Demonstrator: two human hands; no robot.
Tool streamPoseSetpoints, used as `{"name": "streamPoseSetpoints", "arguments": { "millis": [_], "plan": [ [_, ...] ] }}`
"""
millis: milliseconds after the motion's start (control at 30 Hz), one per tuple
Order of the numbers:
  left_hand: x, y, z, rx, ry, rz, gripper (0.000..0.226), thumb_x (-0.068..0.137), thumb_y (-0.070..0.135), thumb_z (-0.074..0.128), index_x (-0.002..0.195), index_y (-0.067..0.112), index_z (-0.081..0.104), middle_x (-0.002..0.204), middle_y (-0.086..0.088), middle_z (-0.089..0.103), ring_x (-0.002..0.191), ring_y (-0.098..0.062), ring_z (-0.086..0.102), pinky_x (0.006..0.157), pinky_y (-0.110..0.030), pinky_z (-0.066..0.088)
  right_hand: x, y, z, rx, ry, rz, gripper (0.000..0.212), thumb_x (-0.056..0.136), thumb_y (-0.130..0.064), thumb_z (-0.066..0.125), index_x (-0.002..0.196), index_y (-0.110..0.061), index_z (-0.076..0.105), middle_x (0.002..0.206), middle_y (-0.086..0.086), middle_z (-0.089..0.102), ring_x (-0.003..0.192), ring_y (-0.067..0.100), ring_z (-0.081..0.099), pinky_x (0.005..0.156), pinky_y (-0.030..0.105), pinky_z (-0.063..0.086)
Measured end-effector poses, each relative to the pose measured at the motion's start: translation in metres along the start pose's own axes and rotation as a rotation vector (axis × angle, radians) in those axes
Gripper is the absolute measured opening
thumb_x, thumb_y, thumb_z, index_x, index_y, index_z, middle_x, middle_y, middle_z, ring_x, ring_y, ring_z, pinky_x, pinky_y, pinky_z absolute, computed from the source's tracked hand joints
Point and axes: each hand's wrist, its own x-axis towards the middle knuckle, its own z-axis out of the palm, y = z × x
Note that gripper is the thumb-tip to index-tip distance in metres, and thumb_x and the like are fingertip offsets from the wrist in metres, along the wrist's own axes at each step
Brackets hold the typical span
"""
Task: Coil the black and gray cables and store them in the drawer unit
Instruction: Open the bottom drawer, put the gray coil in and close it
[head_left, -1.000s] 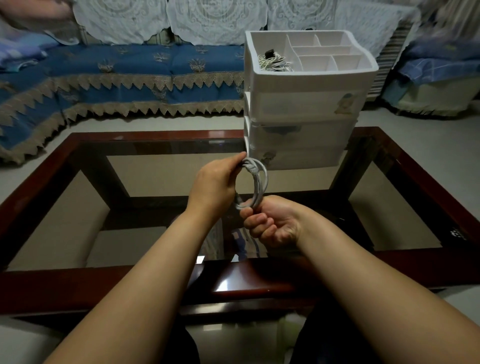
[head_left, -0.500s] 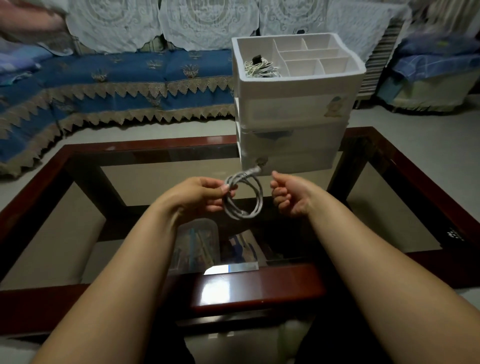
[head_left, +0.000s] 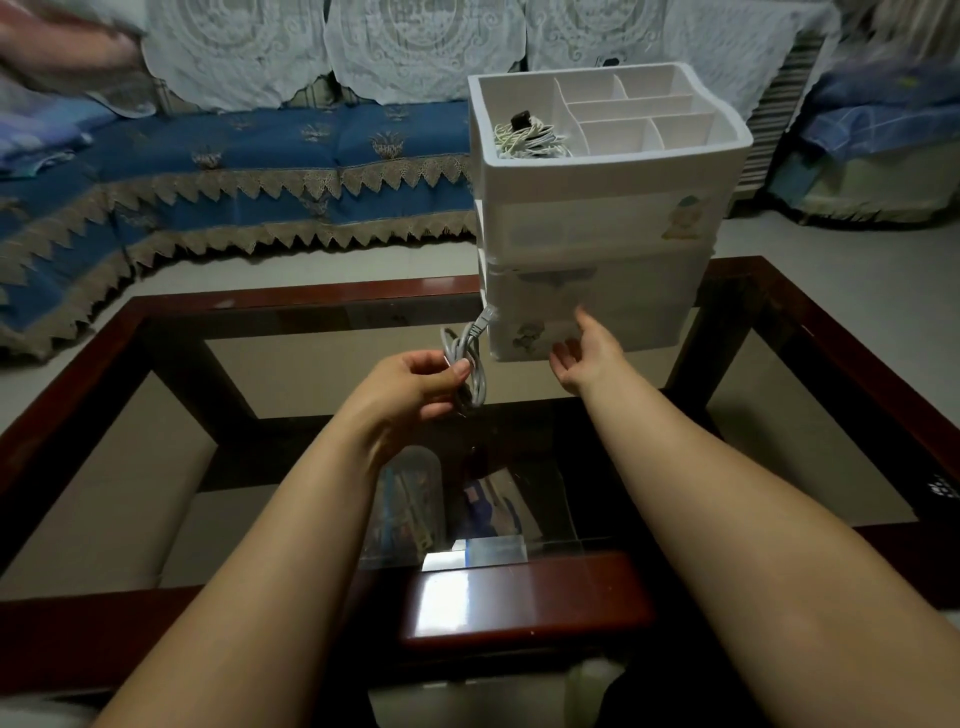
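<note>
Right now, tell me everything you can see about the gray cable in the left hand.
The gray cable is wound into a small loose coil of a few loops, smooth and rubbery looking. One end with a small plug sticks up and right toward the white drawer unit, apparently just short of it. The left hand pinches the coil at its side, holding it upright above the glass table. The right hand is apart from it.

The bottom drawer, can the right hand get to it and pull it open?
Probably yes. The right hand is open and holds nothing, right in front of the bottom drawer of the drawer unit, with nothing between. The left hand holds the gray cable off to the side.
</note>
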Motion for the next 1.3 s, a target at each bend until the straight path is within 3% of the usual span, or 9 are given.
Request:
{"name": "streamPoseSetpoints", "arguments": {
  "millis": [167, 467, 533, 600, 700, 933, 1133, 1233, 1300],
  "plan": [
    [0.003, -0.002, -0.005, -0.004, 0.041, 0.006, 0.005, 0.087, 0.016, 0.063, 0.092, 0.014, 0.064, 0.093, -0.005, 0.068, 0.093, -0.018, 0.065, 0.086, -0.032, 0.053, -0.004, 0.001, 0.000, -0.128, 0.133, 0.092, 0.058, 0.078, -0.056, 0.067, 0.111, -0.011, 0.052, 0.095, 0.007, 0.054, 0.083, 0.020, 0.055, 0.075, 0.031, 0.050],
    [0.002, -0.002, -0.003, -0.016, 0.113, 0.147, 0.014, 0.092, 0.020, 0.058, 0.105, 0.016, 0.061, 0.099, -0.002, 0.069, 0.100, -0.015, 0.065, 0.095, -0.036, 0.048, -0.020, -0.009, -0.024, -0.507, 0.113, 0.071, 0.045, 0.092, -0.045, 0.054, 0.118, -0.008, 0.056, 0.106, 0.011, 0.065, 0.086, 0.021, 0.064, 0.067, 0.031, 0.053],
    [0.002, -0.003, -0.002, 0.009, 0.117, 0.180, 0.026, 0.093, 0.023, 0.058, 0.117, 0.013, 0.057, 0.101, -0.001, 0.071, 0.102, -0.013, 0.065, 0.096, -0.035, 0.047, -0.023, -0.009, -0.028, -0.768, 0.153, -0.095, 0.038, 0.094, -0.047, 0.050, 0.101, -0.011, 0.059, 0.092, 0.007, 0.065, 0.079, 0.020, 0.063, 0.064, 0.030, 0.052],
    [0.002, -0.004, -0.001, 0.029, 0.121, 0.214, 0.032, 0.093, 0.023, 0.058, 0.123, 0.011, 0.054, 0.099, -0.001, 0.071, 0.098, -0.011, 0.066, 0.088, -0.030, 0.049, -0.019, -0.009, -0.032, -1.127, 0.264, -0.517, 0.034, 0.095, -0.046, 0.047, 0.088, -0.016, 0.061, 0.084, 0.002, 0.061, 0.082, 0.020, 0.061, 0.069, 0.033, 0.049],
    [0.000, -0.006, 0.004, 0.067, 0.139, 0.255, 0.032, 0.093, 0.022, 0.059, 0.123, 0.011, 0.054, 0.097, 0.000, 0.071, 0.091, -0.010, 0.067, 0.069, -0.019, 0.047, -0.008, -0.017, -0.037, -1.543, 0.312, -1.008, 0.028, 0.097, -0.039, 0.044, 0.104, -0.018, 0.061, 0.102, 0.000, 0.060, 0.103, 0.021, 0.055, 0.090, 0.038, 0.044],
    [-0.002, -0.006, 0.009, 0.106, 0.154, 0.279, 0.021, 0.093, 0.020, 0.059, 0.114, 0.016, 0.057, 0.096, 0.001, 0.071, 0.089, -0.008, 0.067, 0.060, -0.012, 0.046, 0.001, -0.041, -0.019, -1.912, 0.212, -0.761, 0.029, 0.094, -0.046, 0.048, 0.091, -0.018, 0.054, 0.089, 0.005, 0.058, 0.082, 0.024, 0.056, 0.068, 0.035, 0.046],
    [-0.001, -0.006, 0.012, 0.125, 0.169, 0.313, 0.017, 0.092, 0.021, 0.060, 0.109, 0.019, 0.057, 0.094, 0.001, 0.070, 0.090, -0.012, 0.066, 0.069, -0.019, 0.048, 0.001, -0.058, -0.012, -1.911, 0.087, -0.615, 0.025, 0.084, -0.032, 0.066, 0.100, -0.016, 0.056, 0.103, 0.008, 0.061, 0.088, 0.023, 0.056, 0.074, 0.036, 0.047],
    [-0.001, -0.005, 0.016, 0.183, 0.186, 0.368, 0.022, 0.093, 0.023, 0.059, 0.114, 0.016, 0.057, 0.095, 0.001, 0.069, 0.091, -0.011, 0.066, 0.071, -0.021, 0.049, 0.000, -0.061, -0.019, -1.853, -0.021, -0.486, 0.052, 0.080, -0.026, 0.071, 0.126, -0.019, 0.046, 0.127, 0.009, 0.053, 0.094, 0.021, 0.055, 0.078, 0.035, 0.052],
    [-0.002, -0.006, 0.021, 0.234, 0.207, 0.411, 0.023, 0.092, 0.024, 0.059, 0.114, 0.018, 0.058, 0.095, 0.002, 0.068, 0.092, -0.009, 0.065, 0.075, -0.022, 0.050, -0.005, -0.064, -0.024, -1.814, -0.125, -0.262, 0.078, 0.081, -0.021, 0.072, 0.144, -0.027, 0.027, 0.146, 0.012, 0.035, 0.105, 0.026, 0.053, 0.064, 0.031, 0.052]
  ]
}}
